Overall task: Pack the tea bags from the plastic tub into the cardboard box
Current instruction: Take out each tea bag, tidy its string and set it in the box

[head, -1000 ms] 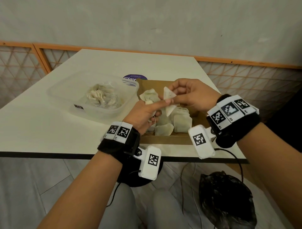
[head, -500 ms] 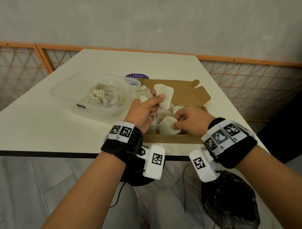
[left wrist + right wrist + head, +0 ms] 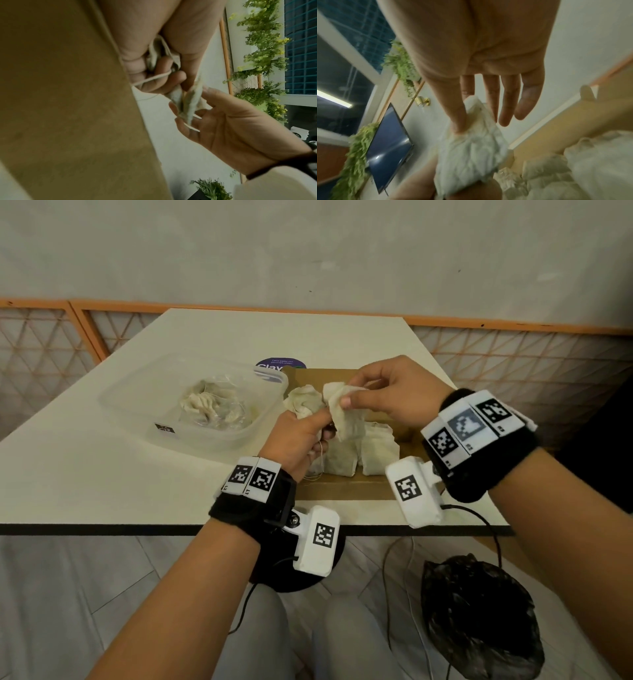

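My left hand (image 3: 301,429) grips a bunch of pale tea bags (image 3: 303,402) above the left edge of the cardboard box (image 3: 346,486); strings trail from the fist (image 3: 154,70). My right hand (image 3: 387,395) pinches one tea bag (image 3: 346,412) between thumb and forefinger, right beside the left hand's bunch. In the right wrist view that bag (image 3: 471,142) hangs under the thumb, the other fingers straight. Several tea bags (image 3: 373,453) lie in the box. The clear plastic tub (image 3: 137,405) to the left holds more tea bags (image 3: 212,409).
The white table (image 3: 85,474) ends at a dark front edge just before my wrists. A purple round label (image 3: 281,364) lies behind the tub. A black bag (image 3: 479,618) and cables sit on the floor to the lower right.
My right hand has risen from the box, where it set a bag down, and now pinches another bag from the left hand's bunch. The left hand stayed over the box's left edge.
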Demonstrator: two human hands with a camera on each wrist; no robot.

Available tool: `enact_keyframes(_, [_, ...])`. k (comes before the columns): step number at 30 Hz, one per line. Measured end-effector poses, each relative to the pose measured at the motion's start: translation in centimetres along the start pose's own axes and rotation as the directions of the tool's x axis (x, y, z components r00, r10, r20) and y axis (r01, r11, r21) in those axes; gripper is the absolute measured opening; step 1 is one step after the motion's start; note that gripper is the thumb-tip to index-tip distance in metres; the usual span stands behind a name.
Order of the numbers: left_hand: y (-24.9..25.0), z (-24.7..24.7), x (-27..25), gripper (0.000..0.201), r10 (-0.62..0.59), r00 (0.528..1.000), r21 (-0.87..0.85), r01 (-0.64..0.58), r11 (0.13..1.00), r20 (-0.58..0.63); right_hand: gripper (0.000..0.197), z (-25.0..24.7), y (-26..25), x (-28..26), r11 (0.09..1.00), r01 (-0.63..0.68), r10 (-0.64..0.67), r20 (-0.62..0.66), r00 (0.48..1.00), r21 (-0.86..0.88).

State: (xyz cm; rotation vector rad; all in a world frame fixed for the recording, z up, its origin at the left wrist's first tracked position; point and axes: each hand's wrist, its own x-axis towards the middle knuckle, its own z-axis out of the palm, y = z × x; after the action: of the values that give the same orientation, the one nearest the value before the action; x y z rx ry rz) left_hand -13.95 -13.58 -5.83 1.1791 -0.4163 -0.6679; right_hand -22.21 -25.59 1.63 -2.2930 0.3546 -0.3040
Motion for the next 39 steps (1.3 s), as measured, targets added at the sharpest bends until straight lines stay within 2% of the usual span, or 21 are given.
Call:
enact_keyframes(2, [0.1, -0.1, 0.2, 0.003, -0.014, 1.000, -0.044, 0.014, 0.999, -0.003, 0.013, 0.1, 0.4, 0.4, 0.999, -0.022, 0.023, -0.016, 1.000, 0.043])
enact_keyframes(5, [0.4, -0.3, 0.2, 0.016, -0.055, 0.998, -0.086, 0.058, 0.995, 0.034, 0.009, 0.3, 1.0, 0.7, 0.992, -0.055, 0.058, -0.027, 0.998, 0.114])
enact_keyframes(8, [0.3, -0.4, 0.0, 0.018, -0.012, 0.997, 0.004, 0.012, 1.000, 0.082, 0.016, 0.5, 1.4, 0.8, 0.989, -0.062, 0.068, -0.044, 0.997, 0.136])
enact_keyframes(11, [0.0, -0.3, -0.1, 0.014, 0.017, 0.999, 0.027, -0.018, 0.999, 0.032, 0.024, 0.5, 1.7, 1.0, 0.975, -0.104, 0.120, -0.071, 0.990, 0.198])
enact_keyframes(13, [0.1, -0.2, -0.1, 0.011, -0.012, 1.000, -0.023, 0.012, 1.000, -0.015, 0.026, 0.6, 2.1, 0.8, 0.938, -0.183, 0.189, 0.011, 0.982, 0.295])
enact_keyframes(15, [0.3, -0.2, -0.1, 0.007, -0.042, 0.999, -0.077, 0.040, 0.996, -0.029, 0.011, 0.9, 2.4, 0.0, 0.888, -0.257, 0.222, 0.134, 0.966, 0.382])
enact_keyframes(16, [0.4, -0.1, -0.1, 0.007, -0.049, 0.998, -0.092, 0.046, 0.995, -0.031, 0.006, 0.9, 2.5, -0.4, 0.876, -0.257, 0.223, 0.131, 0.966, 0.409])
enact_keyframes(17, [0.3, -0.1, -0.1, 0.009, -0.048, 0.998, -0.106, 0.044, 0.993, -0.035, 0.020, 0.9, 2.9, -0.6, 0.875, -0.231, 0.213, 0.092, 0.973, 0.425])
enact_keyframes(18, [0.3, -0.1, -0.1, 0.012, -0.044, 0.998, -0.128, 0.038, 0.991, -0.046, 0.030, 1.0, 3.4, -0.7, 0.877, -0.212, 0.216, 0.041, 0.976, 0.432])
enact_keyframes(20, [0.2, -0.3, 0.2, 0.013, -0.035, 0.997, -0.214, 0.019, 0.977, -0.071, 0.030, 1.1, 4.2, -1.1, 0.879, -0.221, 0.251, -0.016, 0.968, 0.423])
enact_keyframes(24, [0.6, -0.8, 0.3, 0.010, -0.057, 0.998, -0.396, 0.036, 0.918, -0.041, 0.019, 2.4, 5.6, -1.9, 0.880, -0.347, 0.323, 0.129, 0.938, 0.323])
enact_keyframes(27, [0.7, -0.8, 0.2, 0.010, -0.062, 0.998, -0.393, 0.047, 0.918, -0.024, 0.023, 3.6, 5.6, -2.1, 0.897, -0.383, 0.349, 0.178, 0.920, 0.222])
enact_keyframes(31, [0.6, -0.8, 0.1, 0.009, -0.064, 0.997, -0.376, 0.047, 0.925, -0.035, 0.030, 4.4, 5.5, -1.6, 0.887, -0.417, 0.401, 0.118, 0.908, 0.198])
enact_keyframes(35, [0.6, -0.8, 0.1, 0.010, -0.063, 0.997, -0.366, 0.044, 0.929, -0.039, 0.024, 5.3, 5.6, -1.8, 0.908, -0.410, 0.410, 0.017, 0.912, 0.086])
enact_keyframes(37, [0.6, -0.8, 0.0, 0.010, -0.062, 0.997, -0.355, 0.042, 0.934, -0.045, 0.030, 5.1, 5.4, -2.2, 0.922, -0.385, 0.387, -0.080, 0.918, 0.038])
enact_keyframes(39, [0.6, -0.7, -0.1, 0.009, -0.061, 0.997, -0.354, 0.042, 0.934, -0.042, 0.035, 4.5, 5.0, -3.1, 0.953, -0.302, 0.288, -0.220, 0.932, -0.032])
